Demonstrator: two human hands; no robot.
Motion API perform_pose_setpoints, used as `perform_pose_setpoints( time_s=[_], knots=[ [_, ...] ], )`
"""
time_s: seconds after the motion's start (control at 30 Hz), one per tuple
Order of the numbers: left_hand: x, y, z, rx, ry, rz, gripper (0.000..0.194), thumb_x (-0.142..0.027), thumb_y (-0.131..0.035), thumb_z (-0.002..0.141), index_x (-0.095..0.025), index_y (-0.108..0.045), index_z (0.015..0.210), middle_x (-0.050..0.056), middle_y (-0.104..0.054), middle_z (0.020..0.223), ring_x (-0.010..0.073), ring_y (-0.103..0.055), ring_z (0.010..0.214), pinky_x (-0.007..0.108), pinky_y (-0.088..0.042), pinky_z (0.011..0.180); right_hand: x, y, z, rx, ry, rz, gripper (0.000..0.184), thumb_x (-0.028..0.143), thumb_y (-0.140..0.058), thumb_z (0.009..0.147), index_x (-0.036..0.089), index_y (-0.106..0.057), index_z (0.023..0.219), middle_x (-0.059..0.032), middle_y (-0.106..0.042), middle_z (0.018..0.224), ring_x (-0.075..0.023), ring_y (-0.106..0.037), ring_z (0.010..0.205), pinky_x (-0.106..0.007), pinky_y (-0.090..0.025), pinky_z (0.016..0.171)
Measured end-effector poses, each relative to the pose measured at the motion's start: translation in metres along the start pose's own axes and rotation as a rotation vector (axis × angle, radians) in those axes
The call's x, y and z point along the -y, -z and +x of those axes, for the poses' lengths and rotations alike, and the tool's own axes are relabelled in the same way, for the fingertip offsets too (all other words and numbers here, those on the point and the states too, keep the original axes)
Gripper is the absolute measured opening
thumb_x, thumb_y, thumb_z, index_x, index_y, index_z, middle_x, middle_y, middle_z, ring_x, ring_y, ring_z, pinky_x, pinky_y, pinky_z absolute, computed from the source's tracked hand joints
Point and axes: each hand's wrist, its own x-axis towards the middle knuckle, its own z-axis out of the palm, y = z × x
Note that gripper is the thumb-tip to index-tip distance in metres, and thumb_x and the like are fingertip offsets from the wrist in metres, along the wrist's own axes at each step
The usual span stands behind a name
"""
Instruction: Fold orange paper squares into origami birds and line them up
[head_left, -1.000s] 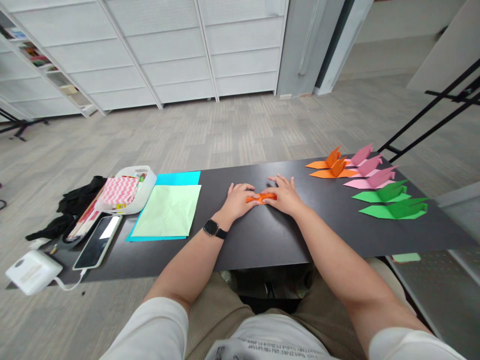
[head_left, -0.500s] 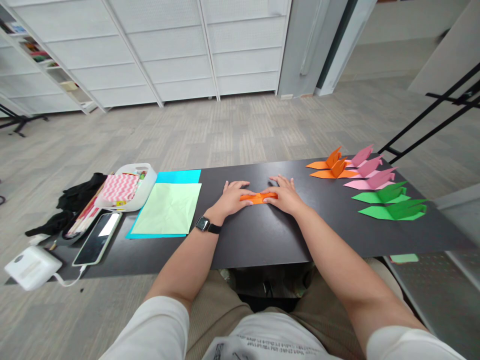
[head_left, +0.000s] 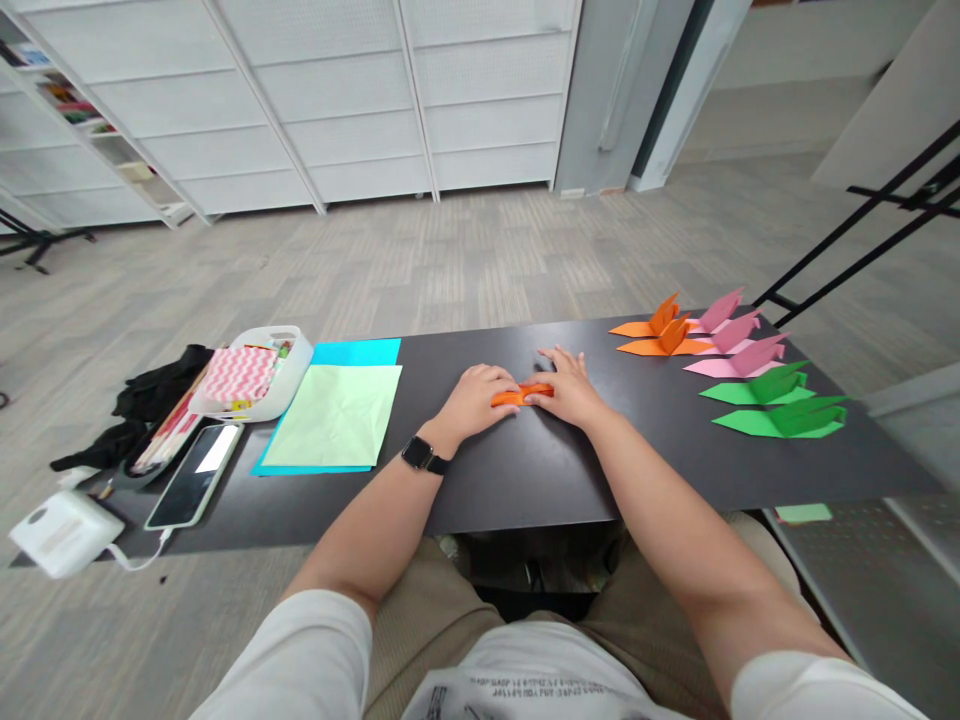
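A small folded piece of orange paper (head_left: 523, 396) lies on the dark table in front of me. My left hand (head_left: 480, 398), with a black watch on its wrist, grips the paper's left end between thumb and curled fingers. At the opposite end, my right hand (head_left: 564, 388) presses the paper with its thumb and index finger, its other fingers spread away over the table. Parts of the paper are hidden under my fingers.
Folded paper birds stand at right: orange (head_left: 664, 343), pink (head_left: 739, 358) and green (head_left: 784, 418). Light green sheets (head_left: 334, 415) lie on blue paper (head_left: 360, 352) at left. Farther left are a white basket (head_left: 300, 365), a phone (head_left: 195, 477) and a white charger (head_left: 66, 535).
My left hand has slid right along the orange paper, and its fingers have drawn together. My right hand stays almost where it was.
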Motion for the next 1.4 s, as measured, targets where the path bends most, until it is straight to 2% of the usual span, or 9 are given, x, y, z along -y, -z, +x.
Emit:
perform_pose_setpoints(
  time_s=[0.23,0.43,0.63,0.83,0.93,1.07,1.27,1.4],
  knots=[
    [0.004,-0.012,0.004,0.028,-0.014,0.06,0.024,-0.044,-0.064,0.103,-0.035,-0.082,0.115,0.001,-0.075,0.123,0.023,-0.064,0.112,0.046,-0.04,0.115,0.002,0.001,-0.001,-0.001,-0.004,-0.001,0.027,0.043,-0.081,0.089,0.042,-0.083,0.116,-0.0052,-0.043,0.166,-0.0433,-0.023,0.161,-0.08,-0.008,0.125],
    [0.007,-0.013,0.003,0.014,-0.012,0.056,0.023,-0.041,-0.062,0.103,-0.036,-0.084,0.111,0.0,-0.076,0.125,0.0226,-0.065,0.115,0.048,-0.036,0.121,-0.001,0.001,0.0,-0.09,-0.037,0.013,0.022,0.043,-0.069,0.097,0.039,-0.083,0.114,-0.0068,-0.053,0.157,-0.0389,-0.035,0.155,-0.078,-0.011,0.126],
    [0.004,-0.012,0.003,0.003,-0.006,0.08,0.024,-0.038,-0.062,0.102,-0.034,-0.085,0.108,0.001,-0.076,0.121,0.0229,-0.065,0.113,0.05,-0.035,0.123,0.0,-0.002,0.002,-0.108,-0.05,-0.006,0.014,0.037,-0.074,0.093,0.037,-0.085,0.102,-0.0067,-0.058,0.149,-0.0365,-0.042,0.148,-0.08,-0.008,0.125],
    [0.002,-0.013,0.004,-0.028,0.006,0.073,0.024,-0.033,-0.06,0.103,-0.032,-0.084,0.101,0.001,-0.077,0.117,0.0218,-0.067,0.11,0.054,-0.032,0.126,0.003,-0.003,0.002,-0.14,-0.03,0.034,0.009,0.033,-0.075,0.09,0.033,-0.082,0.095,-0.0067,-0.061,0.142,-0.0348,-0.049,0.141,-0.079,-0.01,0.125],
    [0.002,-0.013,0.005,-0.064,-0.007,0.066,0.025,-0.032,-0.059,0.104,-0.029,-0.083,0.098,0.002,-0.076,0.116,0.0215,-0.068,0.108,0.052,-0.038,0.121,0.004,-0.002,0.002,-0.163,-0.026,0.062,0.008,0.031,-0.075,0.089,0.032,-0.081,0.093,-0.0071,-0.062,0.139,-0.0344,-0.052,0.137,-0.078,-0.013,0.125],
    [0.0,-0.01,0.006,-0.106,-0.035,0.059,0.021,-0.028,-0.061,0.102,-0.026,-0.081,0.096,0.003,-0.076,0.116,0.0217,-0.068,0.107,0.044,-0.049,0.105,0.007,0.0,0.001,-0.175,-0.011,0.102,0.006,0.029,-0.075,0.088,0.031,-0.08,0.091,-0.0071,-0.061,0.138,-0.0334,-0.054,0.136,-0.078,-0.014,0.125],
    [-0.003,-0.006,0.007,-0.124,-0.022,0.058,0.012,-0.023,-0.065,0.101,-0.023,-0.074,0.107,0.004,-0.077,0.109,0.0222,-0.066,0.1,0.04,-0.049,0.096,0.011,0.004,-0.001,-0.145,0.044,0.145,0.006,0.025,-0.072,0.088,0.029,-0.077,0.088,-0.0068,-0.063,0.133,-0.0314,-0.056,0.135,-0.08,-0.015,0.123],
    [-0.001,-0.009,0.007,-0.144,-0.031,0.063,0.012,-0.021,-0.063,0.102,-0.023,-0.073,0.108,0.004,-0.077,0.109,0.0224,-0.065,0.098,0.04,-0.049,0.095,0.012,0.007,-0.002,-0.113,0.079,0.161,0.007,0.032,-0.071,0.092,0.029,-0.077,0.089,-0.0061,-0.065,0.128,-0.0315,-0.058,0.132,-0.082,-0.015,0.122]
  ],
)
